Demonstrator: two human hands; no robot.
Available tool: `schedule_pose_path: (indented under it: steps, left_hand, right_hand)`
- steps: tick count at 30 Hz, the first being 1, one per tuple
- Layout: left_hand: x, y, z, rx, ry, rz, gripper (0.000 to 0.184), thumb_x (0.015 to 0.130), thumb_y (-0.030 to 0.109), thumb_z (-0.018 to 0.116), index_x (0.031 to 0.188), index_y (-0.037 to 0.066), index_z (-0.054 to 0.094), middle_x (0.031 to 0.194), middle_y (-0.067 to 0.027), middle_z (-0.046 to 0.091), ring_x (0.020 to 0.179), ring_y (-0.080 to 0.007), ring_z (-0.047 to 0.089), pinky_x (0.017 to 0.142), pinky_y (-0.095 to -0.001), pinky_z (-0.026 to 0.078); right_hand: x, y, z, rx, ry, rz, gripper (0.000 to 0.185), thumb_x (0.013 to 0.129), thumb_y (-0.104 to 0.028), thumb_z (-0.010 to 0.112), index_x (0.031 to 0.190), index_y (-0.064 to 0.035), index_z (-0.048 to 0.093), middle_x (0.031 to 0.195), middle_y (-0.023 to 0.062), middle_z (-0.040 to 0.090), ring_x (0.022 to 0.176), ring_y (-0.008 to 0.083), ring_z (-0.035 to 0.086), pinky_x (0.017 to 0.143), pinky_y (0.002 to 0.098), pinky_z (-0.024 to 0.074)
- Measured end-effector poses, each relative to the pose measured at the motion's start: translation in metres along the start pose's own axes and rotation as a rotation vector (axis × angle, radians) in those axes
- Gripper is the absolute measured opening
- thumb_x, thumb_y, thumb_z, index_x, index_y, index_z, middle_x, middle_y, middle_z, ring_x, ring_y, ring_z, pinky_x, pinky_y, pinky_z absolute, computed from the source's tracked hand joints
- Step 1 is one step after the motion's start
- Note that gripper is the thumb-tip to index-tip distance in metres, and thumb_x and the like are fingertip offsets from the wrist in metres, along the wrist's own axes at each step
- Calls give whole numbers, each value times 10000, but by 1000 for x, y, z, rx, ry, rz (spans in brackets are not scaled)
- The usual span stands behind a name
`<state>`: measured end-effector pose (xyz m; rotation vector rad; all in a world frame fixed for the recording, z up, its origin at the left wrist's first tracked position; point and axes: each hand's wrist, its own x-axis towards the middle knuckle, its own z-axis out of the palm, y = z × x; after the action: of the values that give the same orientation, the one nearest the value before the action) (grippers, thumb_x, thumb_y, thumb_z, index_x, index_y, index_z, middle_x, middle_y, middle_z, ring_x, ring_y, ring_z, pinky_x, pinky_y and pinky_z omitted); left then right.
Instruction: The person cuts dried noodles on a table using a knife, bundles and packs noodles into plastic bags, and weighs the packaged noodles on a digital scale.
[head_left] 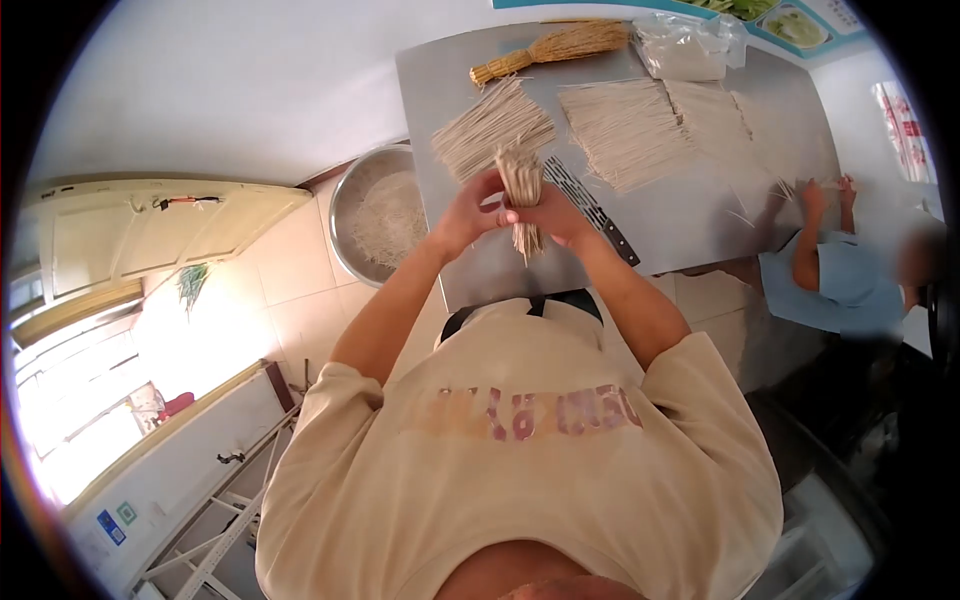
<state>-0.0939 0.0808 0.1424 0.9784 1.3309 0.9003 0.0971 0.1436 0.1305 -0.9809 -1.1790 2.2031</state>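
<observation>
My left hand (468, 220) and my right hand (562, 214) are both closed around an upright bundle of dried noodles (521, 178), above the near edge of the metal table (480, 288). The noodles fan out a little at the top and stick out below my fingers. Just past my left hand lies a loose pile of noodles (493, 128). By my right hand is a long knife (622, 243) with a row of holes in its blade and a dark handle, partly hidden by that hand. Farther right, a wider spread of noodles (622, 130) covers the table.
A large metal bowl (341, 222) with broken noodle bits stands left of the table. At the back lie a straw whisk broom (555, 52) and a clear plastic bag (685, 47). Another person in blue (850, 285) works at the right end, hands over more noodles (765, 150).
</observation>
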Motion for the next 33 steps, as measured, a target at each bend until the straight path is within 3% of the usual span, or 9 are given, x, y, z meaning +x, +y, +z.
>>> schedule_pose_path:
  steps: [4,6,12,14,24,26,28,30,33]
  left_hand:
    - [2,39,11,-147,-363,45,868,707,212,919,1436,52,475,1429,-89,501,1335,-231,462,1108,-376,411]
    - [7,18,16,106,-431,280,863,701,230,921,1433,61,497,1445,-106,490,1351,-241,441,1117,-379,398]
    - [15,-19,24,598,-280,490,800,725,285,888,1427,142,532,1478,-130,443,1347,-311,436,1124,-422,369]
    - [20,-23,27,662,-260,536,810,719,312,889,1431,164,531,1488,-128,432,1347,-321,434,1127,-429,363]
    - [68,127,44,427,-294,820,897,782,479,826,1461,52,424,1391,-159,525,1311,-288,490,1105,-413,384]
    - [73,127,50,41,-189,572,926,793,555,793,1449,15,425,1372,-173,548,1283,-267,523,1087,-411,405]
    - [95,83,47,540,-161,270,1045,712,604,832,1403,-72,435,1294,-220,601,1253,-312,562,1069,-392,422]
    - [71,46,62,626,-139,288,1093,592,596,886,1317,-100,456,1119,-301,644,1091,-397,643,939,-434,503]
    - [45,54,79,858,-73,42,859,687,455,847,1260,-36,436,1068,-255,678,1018,-364,681,859,-447,532]
  right_hand:
    - [-13,6,4,-445,-120,-1,276,849,-188,718,1092,-61,690,1017,73,717,923,187,669,811,326,525]
    - [-19,12,-2,-676,-154,-346,271,820,-181,730,1070,-81,702,1024,103,726,952,273,683,819,371,539]
    - [-5,47,-30,-810,-122,-304,374,787,-140,746,1148,-87,668,1116,137,698,1061,344,642,884,423,521]
    - [-4,47,-27,-847,-95,-560,365,781,-145,752,1132,-82,673,1100,153,699,1053,359,638,876,420,525]
    - [-24,-85,-12,-280,190,-524,474,843,-56,736,1290,-35,581,1162,58,650,1057,157,619,926,313,502]
    - [-2,-94,-29,234,100,-375,322,812,-22,689,1124,20,621,1056,106,672,939,196,664,799,315,550]
    - [15,-91,-51,335,255,-204,223,839,-16,670,1051,25,613,992,130,659,872,230,665,770,335,565]
    - [28,-79,-60,578,421,-180,135,873,-34,662,981,14,597,895,120,622,825,249,643,764,356,570]
    - [34,-62,-74,647,411,-49,147,903,-88,673,978,-8,575,887,109,595,833,253,632,775,382,565]
